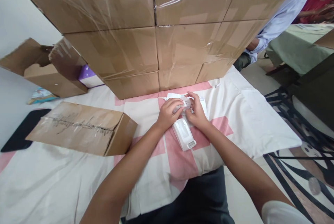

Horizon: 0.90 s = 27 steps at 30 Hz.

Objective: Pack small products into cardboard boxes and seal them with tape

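My left hand [168,112] and my right hand [197,112] meet over the cloth-covered table, fingers curled around a small translucent whitish plastic piece [185,103]. It looks roundish, and its exact kind is not clear; my fingers hide part of it. Just below my hands lies a white plastic device [184,135], longish, with a recessed panel and a small grey part at its near end. Partly under my hands is a flat white sheet or box with blue print [203,101].
Stacked, taped cardboard boxes [135,52] rise behind my hands. To the left lie a closed carton [80,126], a black flat object [23,126], an open carton [56,78] and a purple-white pack [90,76]. Two other people sit at the right, one in a light blue sleeve [283,15].
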Tool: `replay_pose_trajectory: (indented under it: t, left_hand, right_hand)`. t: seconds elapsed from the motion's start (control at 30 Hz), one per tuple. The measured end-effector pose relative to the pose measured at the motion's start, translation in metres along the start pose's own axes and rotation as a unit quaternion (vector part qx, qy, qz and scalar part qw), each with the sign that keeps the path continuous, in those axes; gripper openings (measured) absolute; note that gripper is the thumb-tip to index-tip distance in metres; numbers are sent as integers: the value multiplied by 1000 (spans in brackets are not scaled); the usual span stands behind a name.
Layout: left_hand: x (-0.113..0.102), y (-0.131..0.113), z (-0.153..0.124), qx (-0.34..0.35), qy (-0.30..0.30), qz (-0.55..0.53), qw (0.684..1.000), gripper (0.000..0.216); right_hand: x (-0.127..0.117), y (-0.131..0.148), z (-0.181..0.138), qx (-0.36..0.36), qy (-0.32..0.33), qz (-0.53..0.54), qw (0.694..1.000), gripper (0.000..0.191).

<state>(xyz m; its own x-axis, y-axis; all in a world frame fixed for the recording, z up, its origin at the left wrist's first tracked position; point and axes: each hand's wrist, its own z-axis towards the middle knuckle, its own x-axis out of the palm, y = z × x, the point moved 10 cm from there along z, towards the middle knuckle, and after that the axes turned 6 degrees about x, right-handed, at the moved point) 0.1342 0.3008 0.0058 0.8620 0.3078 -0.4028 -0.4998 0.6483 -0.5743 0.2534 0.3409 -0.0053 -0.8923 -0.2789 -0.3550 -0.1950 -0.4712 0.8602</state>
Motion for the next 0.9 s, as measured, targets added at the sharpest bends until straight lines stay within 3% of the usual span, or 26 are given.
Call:
replay_pose_trajectory:
  t: [0.43,0.57,0.63,0.73,0.8,0.9]
  left_hand:
    - [-4,2,6,-4,-7,-28,1000,10]
    - [-5,22,3,-84,-26,-47,995,27]
    - [3,37,0,-149,-11,-102,984,42]
    - [26,50,-6,-223,46,-250,941,50]
    - [33,52,-8,-247,60,-317,914,53]
    - [33,51,-9,-261,57,-352,897,52]
  right_hand:
    - [3,-2,-1,5,13,17,1000,62]
    - [4,3,-1,-12,16,37,999,60]
    - [2,6,-2,-20,17,37,999,60]
    - [0,12,-2,-43,20,11,999,62]
    - [0,16,-3,-65,25,-19,997,62]
    - [3,20,-3,-82,45,-45,995,62]
